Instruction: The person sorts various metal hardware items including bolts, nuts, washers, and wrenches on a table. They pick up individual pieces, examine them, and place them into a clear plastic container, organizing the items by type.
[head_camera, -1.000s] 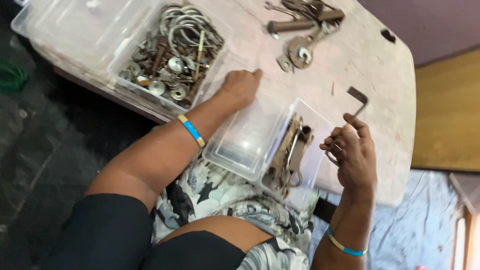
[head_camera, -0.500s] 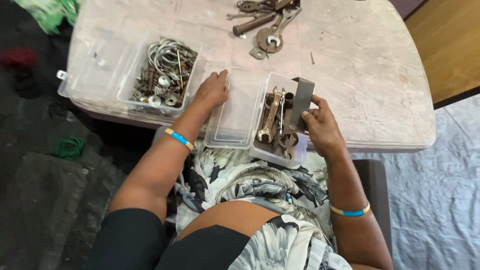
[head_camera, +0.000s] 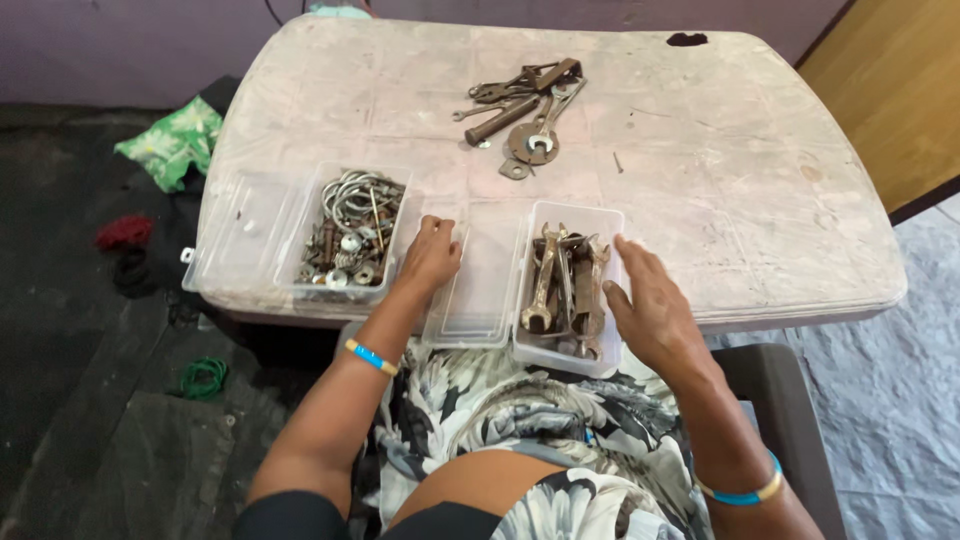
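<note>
While the left hand (head_camera: 432, 255) lies flat on the lid (head_camera: 478, 290), the right hand (head_camera: 650, 315) rests spread beside the box (head_camera: 568, 290) of spanners (head_camera: 562, 280); both sit on the bench (head_camera: 700, 180).

Rust-brown wrenches (head_camera: 562, 285) fill a clear box (head_camera: 568, 355) on a mottled pink-beige table (head_camera: 760, 200); at upper left lies a green patterned cloth (head_camera: 172, 146).
</note>
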